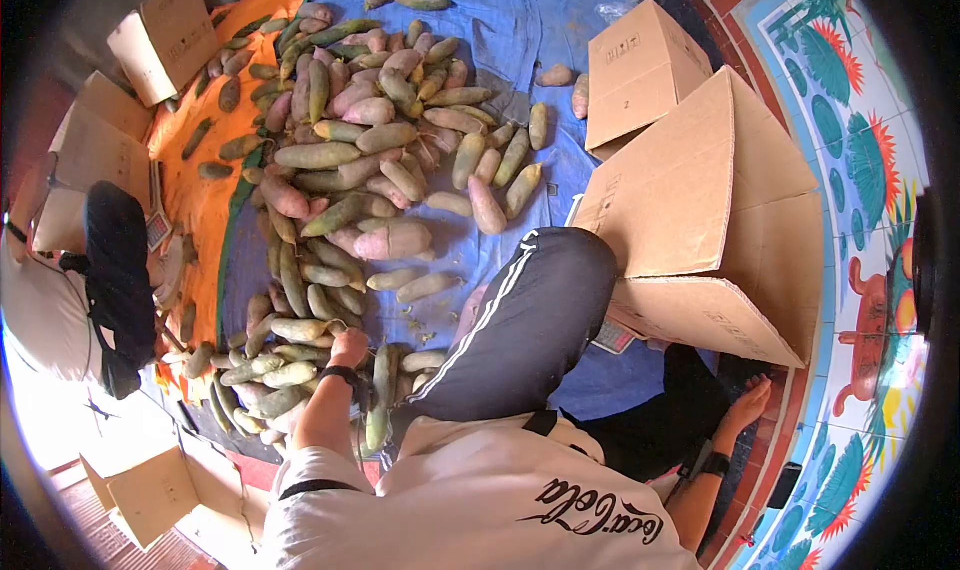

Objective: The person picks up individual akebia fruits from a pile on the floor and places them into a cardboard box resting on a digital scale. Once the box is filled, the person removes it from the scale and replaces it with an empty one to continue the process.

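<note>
My left hand (pixel 348 348), fingers curled, is down on a heap of long green-brown cucumbers (pixel 288 373). It closes on the end of one pale green-brown cucumber (pixel 300 331); its fingertips are partly hidden. A longer cucumber (pixel 379 400) lies just beside my wrist. Off to the other side, my right hand (pixel 750 402) holds nothing, its fingers loosely stretched out and apart. It is beside the tiled wall, below the flap of a large open cardboard box (pixel 670 205).
Pinkish-purple sweet potatoes (pixel 395 240) and more cucumbers cover the blue tarp (pixel 480 20) and spill onto an orange tarp (pixel 205 260). Another carton (pixel 640 70) stands behind the large box. A co-worker (pixel 60 315) sits at the left near more boxes (pixel 165 35) and a scale (pixel 157 228).
</note>
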### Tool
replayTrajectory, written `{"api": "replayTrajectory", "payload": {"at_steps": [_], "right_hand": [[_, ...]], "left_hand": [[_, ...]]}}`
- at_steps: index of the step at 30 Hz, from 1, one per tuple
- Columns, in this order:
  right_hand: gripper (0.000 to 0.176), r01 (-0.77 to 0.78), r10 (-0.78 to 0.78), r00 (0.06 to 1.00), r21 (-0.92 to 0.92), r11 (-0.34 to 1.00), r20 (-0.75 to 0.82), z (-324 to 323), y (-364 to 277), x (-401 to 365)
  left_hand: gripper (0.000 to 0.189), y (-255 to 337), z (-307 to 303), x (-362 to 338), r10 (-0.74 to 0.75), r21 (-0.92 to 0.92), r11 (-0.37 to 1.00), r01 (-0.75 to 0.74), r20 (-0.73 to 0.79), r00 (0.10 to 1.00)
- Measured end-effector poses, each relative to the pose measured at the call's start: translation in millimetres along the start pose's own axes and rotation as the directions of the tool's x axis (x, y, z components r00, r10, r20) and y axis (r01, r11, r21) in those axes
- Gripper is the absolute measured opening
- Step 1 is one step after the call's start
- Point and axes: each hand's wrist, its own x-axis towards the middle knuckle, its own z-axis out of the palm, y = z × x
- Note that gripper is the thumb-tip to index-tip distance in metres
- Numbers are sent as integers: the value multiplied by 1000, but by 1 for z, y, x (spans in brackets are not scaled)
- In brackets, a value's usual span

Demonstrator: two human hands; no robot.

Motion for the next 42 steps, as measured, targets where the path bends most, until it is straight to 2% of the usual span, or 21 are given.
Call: {"api": "replayTrajectory", "payload": {"at_steps": [1, 4, 6, 7, 8, 9, 14, 16, 20, 23, 24, 26, 27, 29, 32, 34, 35, 36, 38, 39, 42], "right_hand": [[46, 2, -2, 1000, -5, 1000, -3, -2, 5, 1], [45, 46, -44, 999, -96, 994, 27, -9, 13, 4], [45, 42, -34, 998, -135, 990, 61, -11, 4, 0], [45, 43, -35, 998, -138, 990, 60, -11, 3, -1], [43, 43, -37, 998, -121, 992, 54, -10, 2, -2], [42, 44, -39, 998, -104, 994, 47, -10, 2, -3], [44, 51, -47, 998, -156, 986, 29, -11, 7, -2], [44, 35, -32, 999, -154, 988, 23, -10, 12, -2], [42, 27, -24, 999, -115, 993, 30, -9, 16, 0], [42, -14, 18, 999, -94, 996, 48, -8, 15, 1], [42, -23, 28, 998, -85, 996, 62, -9, 15, 1], [42, -10, 16, 997, -85, 996, 72, -10, 15, 0], [42, 5, 2, 997, -83, 997, 80, -10, 15, 0], [42, -2, 8, 997, -93, 996, 71, -9, 16, 2], [41, 22, -17, 999, -114, 993, 51, -6, 24, 3], [40, 53, -48, 998, -121, 991, 38, -5, 25, 3], [40, 61, -55, 997, -138, 988, 49, -5, 22, 3], [40, 70, -61, 996, -156, 985, 61, -4, 19, 2], [40, 49, -36, 996, -160, 986, 85, -5, 1, -2], [40, 30, -11, 994, -168, 985, 109, -4, -7, -4], [39, 81, -76, 996, -121, 989, 51, 0, -4, -3]], "left_hand": [[22, 9, -16, -5, 83, -42, 996, -78, 115, 990], [22, 20, 11, 1, 229, -140, 968, -208, 156, 961], [31, 19, 80, 23, 252, -226, 954, -199, 235, 939], [39, 20, 126, 35, 158, -417, 907, -51, 226, 961], [49, 24, 123, 34, 63, -588, 803, 92, 238, 969], [65, 30, 120, 32, 62, -516, 852, 85, 262, 963], [68, 55, 22, 4, 44, -503, 842, 194, 424, 905], [67, 67, -29, -13, -65, -565, 747, 351, 463, 884], [61, 70, -36, -12, -100, -500, 792, 351, 461, 882], [41, 53, -20, 2, -209, -406, 865, 296, 245, 947], [33, 53, -68, -6, -332, -356, 838, 413, 268, 904], [24, 41, -86, -16, -417, -319, 861, 396, 4, 909], [22, 32, -86, -17, -443, -295, 863, 410, -51, 895], [18, 18, -98, -17, -467, -242, 875, 420, -190, 864], [24, -6, -100, -20, -540, -225, 839, 495, -227, 811], [25, -18, -89, -28, -488, -58, 847, 528, -479, 730], [25, -23, -98, -31, -514, -9, 842, 539, -314, 798], [25, -26, -99, -29, -513, -9, 843, 539, -318, 797], [26, -35, -96, -25, -554, -150, 818, 556, 54, 830], [25, -38, -90, -24, -505, -78, 861, 503, 2, 863], [23, -37, -76, -13, -516, -138, 846, 514, 25, 856]]}}
